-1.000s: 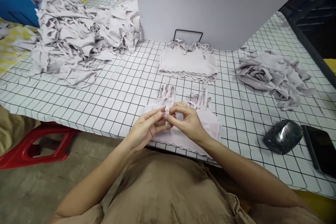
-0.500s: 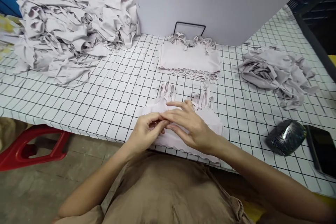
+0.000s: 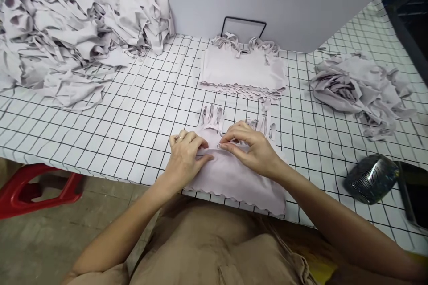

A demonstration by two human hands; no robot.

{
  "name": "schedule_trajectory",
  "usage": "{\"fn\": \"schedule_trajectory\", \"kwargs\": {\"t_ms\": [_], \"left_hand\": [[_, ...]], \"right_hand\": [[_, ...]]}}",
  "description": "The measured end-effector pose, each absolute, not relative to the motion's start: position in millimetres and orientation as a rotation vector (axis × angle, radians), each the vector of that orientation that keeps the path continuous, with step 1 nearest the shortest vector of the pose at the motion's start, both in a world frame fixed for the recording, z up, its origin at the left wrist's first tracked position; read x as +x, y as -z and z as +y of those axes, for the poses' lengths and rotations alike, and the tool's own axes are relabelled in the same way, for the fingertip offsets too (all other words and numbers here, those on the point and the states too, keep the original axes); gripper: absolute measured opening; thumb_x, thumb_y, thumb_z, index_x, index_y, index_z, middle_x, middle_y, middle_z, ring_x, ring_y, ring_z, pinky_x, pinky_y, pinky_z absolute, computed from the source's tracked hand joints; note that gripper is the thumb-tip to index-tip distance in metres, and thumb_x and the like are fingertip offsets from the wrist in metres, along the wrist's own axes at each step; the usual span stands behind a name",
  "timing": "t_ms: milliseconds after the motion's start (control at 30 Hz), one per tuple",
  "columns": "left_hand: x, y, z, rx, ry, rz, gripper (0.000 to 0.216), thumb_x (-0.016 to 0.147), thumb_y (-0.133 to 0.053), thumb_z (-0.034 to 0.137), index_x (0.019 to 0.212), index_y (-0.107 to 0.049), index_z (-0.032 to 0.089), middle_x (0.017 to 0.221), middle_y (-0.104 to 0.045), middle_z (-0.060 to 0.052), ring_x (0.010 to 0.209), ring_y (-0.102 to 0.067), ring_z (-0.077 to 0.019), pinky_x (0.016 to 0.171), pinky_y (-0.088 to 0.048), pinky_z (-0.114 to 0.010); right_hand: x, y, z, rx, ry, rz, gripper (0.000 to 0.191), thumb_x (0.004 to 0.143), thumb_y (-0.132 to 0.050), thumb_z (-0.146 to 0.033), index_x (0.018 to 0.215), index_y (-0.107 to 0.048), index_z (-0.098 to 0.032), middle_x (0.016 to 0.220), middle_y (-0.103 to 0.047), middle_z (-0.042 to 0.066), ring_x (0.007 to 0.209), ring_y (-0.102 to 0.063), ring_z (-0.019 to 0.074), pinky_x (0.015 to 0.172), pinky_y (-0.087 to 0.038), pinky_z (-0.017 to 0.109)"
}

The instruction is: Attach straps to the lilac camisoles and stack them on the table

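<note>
A pale lilac strappy top (image 3: 240, 182) with a wavy hem lies at the table's front edge, its looped straps pointing away from me. My left hand (image 3: 185, 158), a ring on one finger, rests at its left side, fingers curled and thumb along a raised fold of the cloth. My right hand (image 3: 252, 149) pinches the same fold near the middle of the neckline, thumb and fingertips together. A small pale bit shows at those fingertips, too small to name. Behind it lies a neat stack of similar tops (image 3: 242, 69).
A large heap of lilac cloth pieces (image 3: 80, 22) covers the back left. A smaller crumpled pile (image 3: 361, 91) lies right, with a dark shiny rounded object (image 3: 371, 179) and a phone (image 3: 414, 191) nearer me. A grey panel (image 3: 240, 0) stands behind; a red stool (image 3: 40, 189) is lower left.
My hands were together over the top and have come apart, the left one moving slightly left and the right one slightly right. A fold of cloth now shows between them. The view has shifted slightly.
</note>
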State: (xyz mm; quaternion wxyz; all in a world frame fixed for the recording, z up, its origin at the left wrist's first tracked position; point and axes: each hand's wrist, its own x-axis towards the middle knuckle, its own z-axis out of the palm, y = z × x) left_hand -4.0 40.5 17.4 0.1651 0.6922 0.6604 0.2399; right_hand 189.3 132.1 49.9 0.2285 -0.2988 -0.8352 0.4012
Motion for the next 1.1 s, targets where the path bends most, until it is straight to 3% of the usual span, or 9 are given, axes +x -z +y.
{"fn": "schedule_trajectory", "kwargs": {"t_ms": [500,1100], "left_hand": [[-4.9,-5.9,41.0,1.883,-0.881,1.775,0.013,0.087,-0.073,0.027,0.077,-0.069,0.021,0.076,-0.066,0.001,0.086,-0.052,-0.0203,0.091,-0.025,-0.042],[-4.2,-3.7,40.9,1.863,-0.921,1.753,0.010,0.084,-0.073,0.021,0.075,-0.069,0.021,0.073,-0.065,0.001,0.086,-0.055,-0.0203,0.092,-0.026,-0.042]], "right_hand": [[171.1,-23.4,124.1,-0.663,-0.946,-2.376,0.012,0.093,-0.060,-0.020,0.086,-0.068,-0.023,0.077,-0.067,0.005,0.094,-0.051,0.0245,0.086,-0.042,0.046],[171.4,-21.1,123.3,-0.636,-0.943,-2.362,0.012,0.093,-0.061,-0.019,0.086,-0.069,-0.022,0.075,-0.067,0.005,0.090,-0.052,0.0237,0.083,-0.045,0.044]]}}
